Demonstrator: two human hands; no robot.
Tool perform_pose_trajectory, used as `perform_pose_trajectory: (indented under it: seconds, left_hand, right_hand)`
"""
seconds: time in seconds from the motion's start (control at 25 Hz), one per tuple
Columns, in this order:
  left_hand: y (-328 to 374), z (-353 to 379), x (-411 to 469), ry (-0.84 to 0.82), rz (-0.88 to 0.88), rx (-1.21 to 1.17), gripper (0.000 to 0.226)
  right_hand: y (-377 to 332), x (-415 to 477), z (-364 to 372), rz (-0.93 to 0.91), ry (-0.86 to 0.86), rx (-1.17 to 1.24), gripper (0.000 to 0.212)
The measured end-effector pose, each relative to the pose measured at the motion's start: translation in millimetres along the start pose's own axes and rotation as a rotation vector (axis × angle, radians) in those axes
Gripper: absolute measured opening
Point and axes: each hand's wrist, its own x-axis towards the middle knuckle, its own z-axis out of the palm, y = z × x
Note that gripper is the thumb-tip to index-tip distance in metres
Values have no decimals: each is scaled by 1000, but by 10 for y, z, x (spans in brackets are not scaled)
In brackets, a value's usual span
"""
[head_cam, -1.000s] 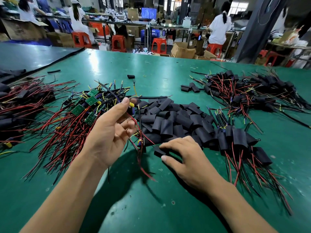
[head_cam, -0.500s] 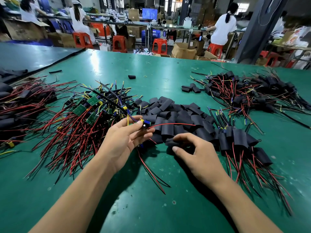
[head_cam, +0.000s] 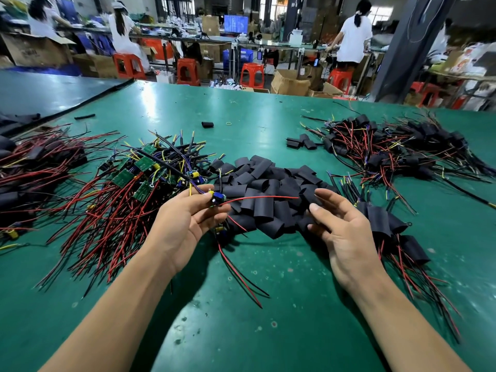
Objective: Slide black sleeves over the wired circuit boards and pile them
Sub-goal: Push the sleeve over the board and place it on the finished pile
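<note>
Pinching a small wired circuit board [head_cam: 217, 199] with blue and yellow parts between thumb and fingertips, the person's left hand [head_cam: 185, 226] hovers just above the green matted table [head_cam: 268, 318]. A thin red wire [head_cam: 263, 197] runs from that board straight across to the right hand [head_cam: 346, 237], which is turned palm up with its fingers curled. Its thumb and forefinger seem to grip one flattened black tube sleeve [head_cam: 308, 196]. The wire's tip sits at the sleeve's mouth, though from where I stand I cannot tell whether it has gone in. More red and black leads [head_cam: 241, 272] trail from the board down onto the table.

Between and behind the two hands lies a heap of loose black sleeves [head_cam: 263, 183]. To the left of it sprawls a tangle of bare green boards [head_cam: 128, 181] with long red and black wires. Just beside the right hand rests a small pile of sleeved boards [head_cam: 389, 226], wires fanning toward the near edge. A larger sleeved pile [head_cam: 402, 151] sits well apart at the far right.
</note>
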Motion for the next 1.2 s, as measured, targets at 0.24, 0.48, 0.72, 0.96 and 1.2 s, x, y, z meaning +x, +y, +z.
perform_pose_trajectory:
  seconds: [0.24,0.48,0.72,0.96,1.2]
  left_hand:
    - [5,-14,7,3,20,8,17]
    - [9,-10,-1,2,13,2,17]
    - [5,11,-8,-3,1,-3,18]
    - [17,-2,-15,-4,-4,-3,18]
    - [27,1,-23,-8,-1,1,17]
  right_hand:
    - [-2,-11,4,15,-10,-4,30]
    - [1,-24,16,28,-23,-22,32]
    - [-26,-35,38,110,-99,140,35]
    - [-77,-58,55,221,-192,285,45]
    - [-108,-73,50,252,-200,299,45]
